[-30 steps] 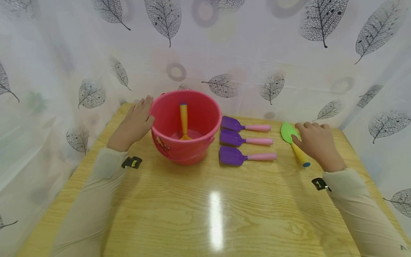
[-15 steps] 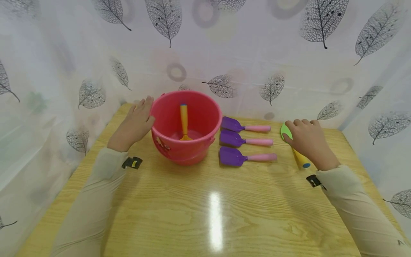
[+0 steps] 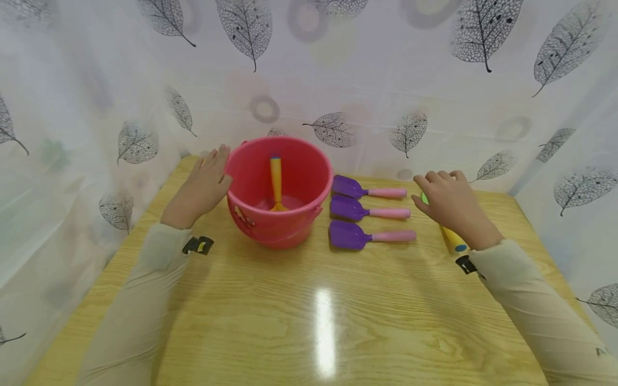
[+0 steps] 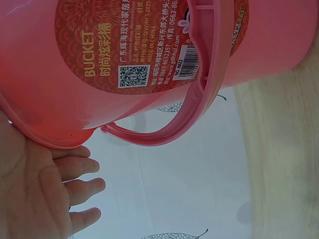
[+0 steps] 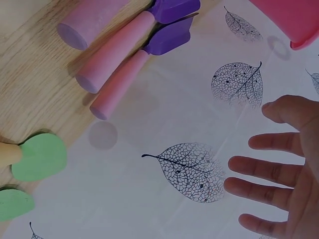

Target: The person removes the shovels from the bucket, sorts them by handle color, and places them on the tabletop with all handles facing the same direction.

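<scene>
My left hand (image 3: 200, 185) touches the left rim of a pink-red bucket (image 3: 280, 230), its fingers fairly straight. In the left wrist view the palm and fingertips lie along the rim, near the hanging bucket handle (image 4: 174, 127). Inside the bucket leans a yellow-handled toy shovel (image 3: 276, 179). My right hand (image 3: 451, 206) hovers with spread fingers, holding nothing. In the head view it covers much of a toy shovel with a yellow handle (image 3: 453, 239). The right wrist view shows a green blade (image 5: 40, 157) and a second green blade (image 5: 15, 204) below it.
Between bucket and right hand lie three purple-bladed toy shovels with pink handles: a back one (image 3: 350, 186), a middle one (image 3: 347, 208) and a front one (image 3: 348, 235). A leaf-patterned curtain (image 3: 367, 80) hangs behind the wooden table (image 3: 251, 321).
My right hand has moved left, from beside the green shovel to over it, covering more of its blade. The left hand and bucket have stayed in place.
</scene>
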`<state>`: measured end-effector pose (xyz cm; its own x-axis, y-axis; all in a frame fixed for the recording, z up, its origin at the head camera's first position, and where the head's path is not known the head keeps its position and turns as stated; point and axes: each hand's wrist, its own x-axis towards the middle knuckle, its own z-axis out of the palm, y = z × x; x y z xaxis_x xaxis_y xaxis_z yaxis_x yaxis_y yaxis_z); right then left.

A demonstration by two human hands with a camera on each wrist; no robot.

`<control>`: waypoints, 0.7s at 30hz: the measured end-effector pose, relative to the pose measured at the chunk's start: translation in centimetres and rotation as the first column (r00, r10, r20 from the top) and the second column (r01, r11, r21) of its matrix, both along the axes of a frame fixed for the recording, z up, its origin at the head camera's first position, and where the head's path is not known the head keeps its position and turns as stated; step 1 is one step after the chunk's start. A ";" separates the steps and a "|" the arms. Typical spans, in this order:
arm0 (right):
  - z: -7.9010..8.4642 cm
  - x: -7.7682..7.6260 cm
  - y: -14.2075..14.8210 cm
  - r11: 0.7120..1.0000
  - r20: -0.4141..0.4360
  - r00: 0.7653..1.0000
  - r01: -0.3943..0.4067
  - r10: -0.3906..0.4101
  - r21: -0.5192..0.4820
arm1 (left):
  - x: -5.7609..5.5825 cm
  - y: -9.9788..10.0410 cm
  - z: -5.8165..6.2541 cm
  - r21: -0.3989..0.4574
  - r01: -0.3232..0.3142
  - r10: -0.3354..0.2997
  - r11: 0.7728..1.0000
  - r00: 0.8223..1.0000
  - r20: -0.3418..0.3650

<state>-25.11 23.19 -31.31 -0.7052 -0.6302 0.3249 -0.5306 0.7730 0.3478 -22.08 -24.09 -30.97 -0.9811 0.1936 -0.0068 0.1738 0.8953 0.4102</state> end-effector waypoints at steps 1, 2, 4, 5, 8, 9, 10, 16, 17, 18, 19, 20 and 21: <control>0.1 -0.1 -0.1 1.000 0.001 1.000 -0.006 0.006 -0.002 | 0.0 0.0 0.0 -0.001 0.000 0.000 1.000 1.000 -0.001; 0.2 -0.1 -0.3 1.000 0.004 1.000 -0.010 0.010 -0.002 | 0.0 0.0 0.0 -0.002 -0.001 0.001 1.000 1.000 -0.003; 0.3 -0.2 -0.5 1.000 0.007 1.000 -0.021 0.021 0.000 | 0.1 0.0 0.0 -0.002 -0.003 0.003 1.000 1.000 -0.003; 0.3 -0.2 -0.6 1.000 0.007 1.000 -0.029 0.029 0.002 | 0.1 0.0 0.0 -0.004 -0.003 0.003 1.000 1.000 -0.003; 0.5 -0.3 -0.8 0.998 -0.011 0.998 -0.069 0.069 0.002 | 0.1 0.0 -0.1 -0.002 -0.005 0.005 1.000 1.000 -0.003; 0.5 -0.4 -0.9 0.996 -0.023 0.996 -0.090 0.090 -0.002 | 0.1 0.0 -0.1 -0.001 -0.005 0.005 1.000 1.000 -0.003; 0.5 -0.4 -1.0 0.994 -0.033 0.993 -0.111 0.111 -0.008 | 0.1 0.0 -0.1 -0.001 -0.005 0.005 1.000 1.000 -0.004; 1.0 -0.6 -1.7 0.974 -0.083 0.971 -0.226 0.222 -0.032 | 0.0 0.0 -0.1 -0.001 -0.004 0.004 1.000 1.000 -0.008; 1.1 -0.6 -1.9 0.971 -0.087 0.969 -0.237 0.233 -0.032 | 0.0 0.0 -0.1 -0.001 -0.005 0.005 1.000 1.000 -0.008; 1.2 -0.5 -2.1 0.968 -0.089 0.966 -0.248 0.244 -0.031 | 0.0 0.0 -0.1 -0.001 -0.005 0.005 1.000 1.000 -0.008; 1.3 -0.5 -2.3 0.966 -0.090 0.963 -0.257 0.253 -0.028 | 0.0 0.0 -0.1 0.000 -0.005 0.005 1.000 1.000 -0.008; 1.5 -0.5 -2.5 0.964 -0.092 0.960 -0.266 0.263 -0.024 | 0.0 0.0 -0.1 0.001 -0.005 0.005 1.000 1.000 -0.007; 1.6 -0.5 -2.7 0.961 -0.091 0.958 -0.274 0.271 -0.020 | 0.0 0.0 -0.1 0.000 -0.005 0.005 1.000 1.000 -0.007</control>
